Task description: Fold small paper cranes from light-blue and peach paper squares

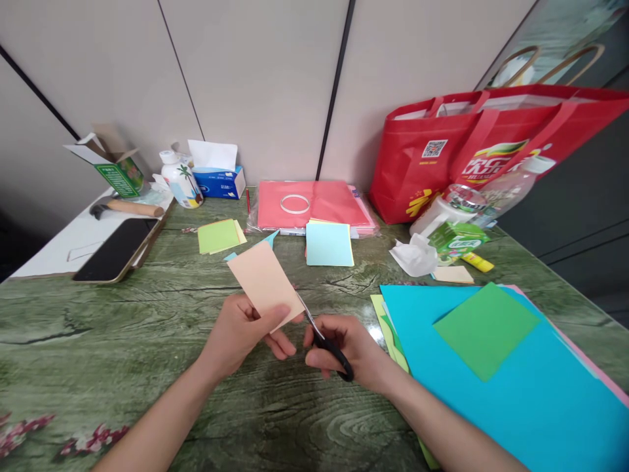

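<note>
My left hand (250,331) pinches a peach-coloured sheet of paper (265,278) by its lower edge, thumb on top. In my right hand (344,344) is a pair of scissors (330,346) with black handles, its blades pointing up and left along the right edge of the paper. Whether the blades are apart is hard to make out. Blue paper scraps (270,238) show just behind the peach sheet. Beyond my hands lie a stack of light blue paper squares (329,244) and a smaller stack of light green ones (217,236).
Large blue sheets (466,406) with a green square (486,331) lie at right. Behind them stand a red bag (417,157), a mug (437,216) and a crumpled tissue (411,255). Left are a phone (118,249), hammer (132,207), bottle (181,180) and tissue box (219,182). Pink paper (329,203) lies centre back.
</note>
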Demonstrator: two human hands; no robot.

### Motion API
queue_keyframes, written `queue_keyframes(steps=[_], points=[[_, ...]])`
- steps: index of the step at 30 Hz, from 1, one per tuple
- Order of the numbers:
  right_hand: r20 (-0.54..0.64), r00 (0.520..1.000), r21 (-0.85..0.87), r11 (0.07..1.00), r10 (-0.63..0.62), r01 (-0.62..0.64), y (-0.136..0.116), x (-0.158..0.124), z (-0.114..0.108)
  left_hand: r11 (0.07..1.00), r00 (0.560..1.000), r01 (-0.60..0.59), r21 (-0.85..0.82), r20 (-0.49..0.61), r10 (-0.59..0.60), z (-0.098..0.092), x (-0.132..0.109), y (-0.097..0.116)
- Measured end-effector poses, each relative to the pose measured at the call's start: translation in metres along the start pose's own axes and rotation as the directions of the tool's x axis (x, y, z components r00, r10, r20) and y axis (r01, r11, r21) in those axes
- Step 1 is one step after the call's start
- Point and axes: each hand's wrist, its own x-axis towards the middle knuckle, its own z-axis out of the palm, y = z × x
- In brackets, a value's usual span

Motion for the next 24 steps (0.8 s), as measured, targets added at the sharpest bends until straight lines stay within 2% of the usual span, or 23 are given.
queue_keyframes(steps=[9, 24], points=[[0.025, 0.997, -0.004, 0.997, -0.073, 0.073, 0.0012, 0.0014, -0.0016, 0.998, 0.994, 0.06, 0.003, 0.09, -0.06, 0.0054, -0.0013, -0.0022], [0.023, 0.996, 0.034, 0.996, -0.087, 0.087, 0.003, 0.0005, -0.001, 0.996, 0.99, 0.067, -0.063, 0.128, -0.059, 0.0054, -0.0005, -0.0034]])
